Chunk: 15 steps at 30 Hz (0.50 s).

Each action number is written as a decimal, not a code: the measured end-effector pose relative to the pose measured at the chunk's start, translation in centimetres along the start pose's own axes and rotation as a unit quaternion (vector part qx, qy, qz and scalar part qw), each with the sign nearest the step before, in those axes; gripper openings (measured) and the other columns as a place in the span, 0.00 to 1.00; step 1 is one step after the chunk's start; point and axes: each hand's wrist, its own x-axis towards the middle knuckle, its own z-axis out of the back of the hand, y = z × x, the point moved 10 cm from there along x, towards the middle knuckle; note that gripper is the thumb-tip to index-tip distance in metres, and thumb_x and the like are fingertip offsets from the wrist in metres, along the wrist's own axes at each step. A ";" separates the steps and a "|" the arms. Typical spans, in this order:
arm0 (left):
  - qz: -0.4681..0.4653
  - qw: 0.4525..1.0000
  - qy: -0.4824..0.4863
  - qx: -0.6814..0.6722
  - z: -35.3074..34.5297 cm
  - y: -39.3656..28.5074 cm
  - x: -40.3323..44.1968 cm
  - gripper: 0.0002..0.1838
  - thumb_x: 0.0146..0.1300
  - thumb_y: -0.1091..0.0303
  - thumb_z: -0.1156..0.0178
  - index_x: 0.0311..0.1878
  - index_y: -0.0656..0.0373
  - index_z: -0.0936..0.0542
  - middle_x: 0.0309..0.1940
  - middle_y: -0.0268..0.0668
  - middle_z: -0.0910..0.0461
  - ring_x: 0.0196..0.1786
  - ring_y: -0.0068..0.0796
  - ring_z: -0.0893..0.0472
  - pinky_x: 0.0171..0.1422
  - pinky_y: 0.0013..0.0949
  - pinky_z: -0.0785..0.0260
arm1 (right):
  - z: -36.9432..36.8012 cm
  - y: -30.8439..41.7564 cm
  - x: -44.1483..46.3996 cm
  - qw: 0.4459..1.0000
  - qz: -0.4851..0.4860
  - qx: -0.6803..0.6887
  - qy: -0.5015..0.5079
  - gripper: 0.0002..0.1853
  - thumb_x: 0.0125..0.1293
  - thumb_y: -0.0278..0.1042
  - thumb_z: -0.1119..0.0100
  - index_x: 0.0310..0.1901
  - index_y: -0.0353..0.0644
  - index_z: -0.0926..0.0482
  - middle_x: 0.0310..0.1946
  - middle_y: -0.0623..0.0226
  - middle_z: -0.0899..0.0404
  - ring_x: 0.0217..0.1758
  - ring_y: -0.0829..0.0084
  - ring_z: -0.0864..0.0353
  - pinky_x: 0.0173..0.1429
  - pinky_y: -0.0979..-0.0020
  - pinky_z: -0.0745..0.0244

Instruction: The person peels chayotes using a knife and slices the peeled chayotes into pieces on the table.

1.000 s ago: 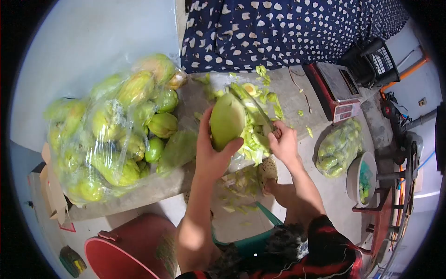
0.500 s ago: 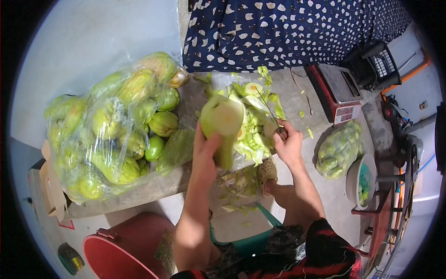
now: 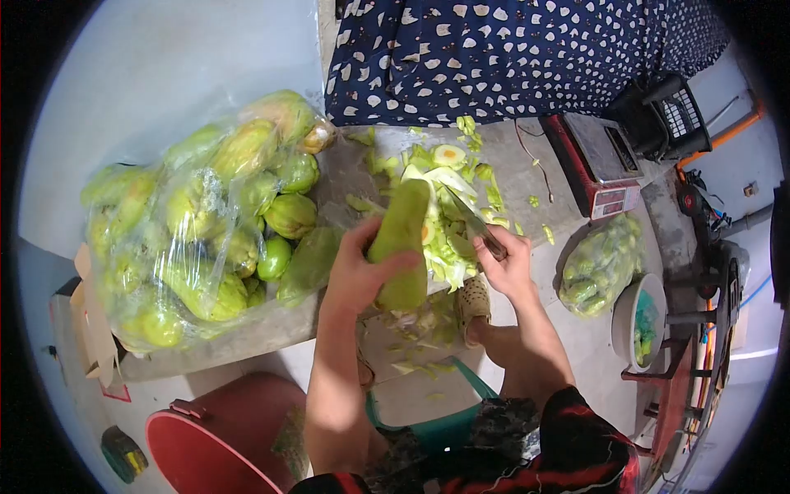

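Note:
My left hand is wrapped round a long green chayote, holding it up over the front edge of the ledge. A knife is gripped in my right hand, its blade pointing up and left beside the chayote and apart from it. Behind the blade lies a heap of pale green peelings and cut pieces. One round slice with a yellowish centre rests at the top of the heap.
A clear plastic bag of chayotes fills the left of the concrete ledge. A red scale stands at the right. Below are a red tub, a second filled bag, a bucket and a green-rimmed container.
My left hand has turned the chayote, so its pale cut end no longer faces me and the green side shows. The knife blade has swung to show its flat side.

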 end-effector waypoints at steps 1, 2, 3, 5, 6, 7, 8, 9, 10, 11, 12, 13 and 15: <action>-0.022 0.996 0.029 0.075 -0.6 -0.8 -0.1 0.35 0.46 0.65 0.25 0.59 0.67 0.22 0.46 0.40 0.16 0.47 0.28 0.18 0.53 0.33 0.25 | 0.1 0.6 0.0 0.999 0.028 0.019 -0.002 0.15 0.57 0.23 0.36 0.48 0.35 0.15 0.21 0.67 0.19 0.19 0.84 0.28 0.28 0.79 0.32; -0.044 0.986 0.060 0.150 -1.4 -1.4 -0.1 0.35 0.44 0.64 0.23 0.58 0.67 0.21 0.45 0.41 0.15 0.47 0.26 0.18 0.53 0.33 0.26 | 0.2 1.1 -0.1 0.998 0.056 0.036 -0.005 0.14 0.57 0.22 0.35 0.47 0.35 0.15 0.22 0.67 0.18 0.19 0.84 0.28 0.27 0.78 0.32; -0.043 0.986 0.061 0.149 -1.5 -1.3 0.0 0.35 0.44 0.64 0.23 0.58 0.67 0.21 0.45 0.41 0.15 0.47 0.26 0.18 0.53 0.33 0.26 | 0.2 1.1 -0.1 0.998 0.055 0.035 -0.005 0.14 0.57 0.22 0.35 0.47 0.35 0.15 0.22 0.67 0.18 0.19 0.84 0.28 0.27 0.78 0.32; -0.055 0.981 0.086 0.167 -2.1 -1.5 0.0 0.35 0.43 0.63 0.23 0.57 0.68 0.20 0.44 0.41 0.15 0.46 0.27 0.17 0.53 0.33 0.26 | 1.1 2.8 -0.6 0.986 0.140 0.072 -0.058 0.14 0.56 0.22 0.33 0.46 0.35 0.14 0.24 0.64 0.17 0.20 0.82 0.25 0.28 0.78 0.30; -0.054 0.981 0.087 0.167 -2.1 -1.5 0.0 0.35 0.43 0.63 0.23 0.57 0.68 0.20 0.44 0.41 0.15 0.46 0.27 0.17 0.53 0.33 0.26 | 1.2 3.1 -0.5 0.986 0.140 0.072 -0.059 0.14 0.56 0.22 0.33 0.46 0.35 0.14 0.24 0.64 0.17 0.20 0.82 0.25 0.28 0.78 0.30; -0.061 0.976 0.094 0.188 -2.1 -1.5 0.0 0.36 0.43 0.63 0.22 0.57 0.68 0.21 0.45 0.40 0.15 0.48 0.26 0.18 0.55 0.32 0.27 | 1.4 4.1 -0.6 0.983 0.166 0.047 -0.059 0.14 0.55 0.22 0.32 0.46 0.35 0.14 0.25 0.63 0.16 0.21 0.80 0.22 0.28 0.78 0.29; -0.067 0.971 0.100 0.208 -2.2 -1.6 -0.1 0.36 0.42 0.64 0.21 0.57 0.68 0.21 0.46 0.38 0.16 0.49 0.26 0.20 0.57 0.32 0.28 | 1.6 5.0 -0.7 0.979 0.192 0.023 -0.060 0.15 0.55 0.21 0.31 0.45 0.35 0.14 0.26 0.61 0.15 0.22 0.79 0.20 0.29 0.78 0.28; -0.067 0.971 0.100 0.208 -2.3 -1.7 -0.1 0.36 0.42 0.64 0.21 0.57 0.68 0.21 0.46 0.38 0.16 0.49 0.26 0.20 0.57 0.32 0.28 | 1.7 5.2 -0.6 0.979 0.192 0.023 -0.060 0.15 0.55 0.21 0.31 0.45 0.35 0.14 0.26 0.61 0.15 0.22 0.79 0.20 0.29 0.78 0.28; -0.064 0.971 0.102 0.209 -2.4 -1.8 -0.2 0.37 0.42 0.64 0.21 0.57 0.68 0.21 0.46 0.39 0.16 0.49 0.26 0.20 0.57 0.32 0.28 | 1.7 5.4 -0.6 0.979 0.194 0.028 -0.057 0.15 0.54 0.21 0.30 0.45 0.35 0.14 0.27 0.60 0.14 0.23 0.76 0.18 0.30 0.77 0.26; -0.061 0.971 0.104 0.209 -2.4 -1.8 -0.3 0.37 0.42 0.64 0.21 0.57 0.69 0.21 0.46 0.39 0.16 0.49 0.25 0.20 0.57 0.32 0.28 | 1.7 5.6 -0.7 0.979 0.196 0.034 -0.054 0.15 0.53 0.22 0.29 0.45 0.35 0.14 0.28 0.60 0.14 0.24 0.74 0.16 0.31 0.77 0.25; -0.061 0.971 0.103 0.208 -2.4 -1.9 -0.4 0.37 0.42 0.64 0.21 0.57 0.69 0.21 0.46 0.39 0.16 0.49 0.25 0.20 0.57 0.32 0.28 | 1.7 5.6 -0.7 0.979 0.196 0.034 -0.053 0.15 0.53 0.22 0.29 0.45 0.35 0.14 0.28 0.60 0.14 0.24 0.74 0.16 0.31 0.77 0.25; -0.058 0.970 0.110 0.211 -2.5 -2.1 -0.4 0.37 0.42 0.64 0.21 0.57 0.69 0.21 0.46 0.39 0.16 0.48 0.25 0.20 0.56 0.32 0.28 | 1.8 5.7 -0.8 0.977 0.204 0.022 -0.053 0.15 0.52 0.22 0.29 0.44 0.35 0.14 0.28 0.60 0.14 0.25 0.72 0.15 0.32 0.76 0.24; -0.055 0.968 0.116 0.214 -2.7 -2.3 -0.4 0.37 0.42 0.64 0.22 0.57 0.69 0.21 0.46 0.39 0.16 0.48 0.25 0.20 0.56 0.32 0.28 | 1.8 5.8 -0.9 0.976 0.212 0.010 -0.052 0.16 0.52 0.23 0.28 0.44 0.34 0.14 0.28 0.60 0.14 0.25 0.70 0.14 0.32 0.75 0.23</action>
